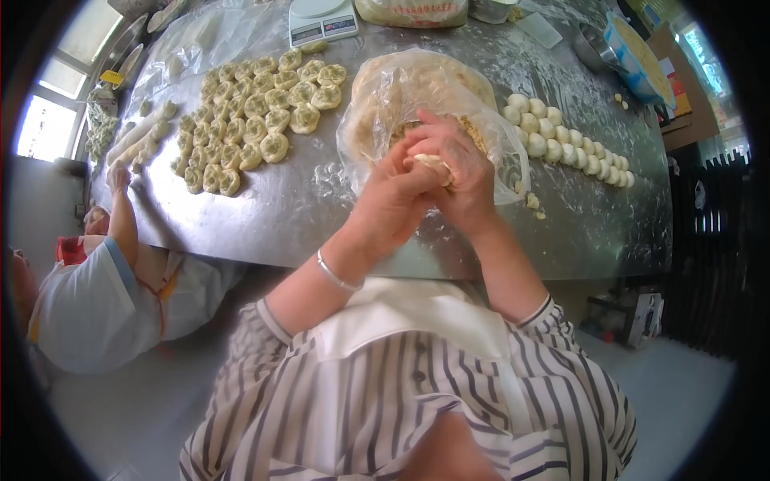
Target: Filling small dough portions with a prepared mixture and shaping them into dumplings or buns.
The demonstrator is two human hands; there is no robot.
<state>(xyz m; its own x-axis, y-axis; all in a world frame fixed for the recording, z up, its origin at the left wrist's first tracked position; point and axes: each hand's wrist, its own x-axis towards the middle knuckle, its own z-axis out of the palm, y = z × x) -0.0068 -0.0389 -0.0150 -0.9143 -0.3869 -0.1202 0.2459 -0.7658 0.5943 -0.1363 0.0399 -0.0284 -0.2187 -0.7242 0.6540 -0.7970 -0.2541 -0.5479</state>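
A small piece of pale dough point(434, 163) is cupped between my two hands. My left hand point(397, 186) grips it from the left, its thumb lying along the dough. Around its right side curl the fingers and palm of my right hand point(466, 171). Just beyond them lies a large bulging clear plastic bag point(415, 84), with a tan mass inside and crumbly yellowish filling point(472, 132) showing at its opening. Rows of smooth white dough balls point(568, 135) sit to the right. On the left stand many dough pieces with greenish, swirled tops point(255, 108).
A co-worker's hand point(118, 175) touches a dough roll point(141, 135) at the far left of the metal table point(264, 222). A kitchen scale point(323, 23), a printed sack point(412, 12), a scraper point(538, 30) and a blue-rimmed basin point(639, 60) stand along the back.
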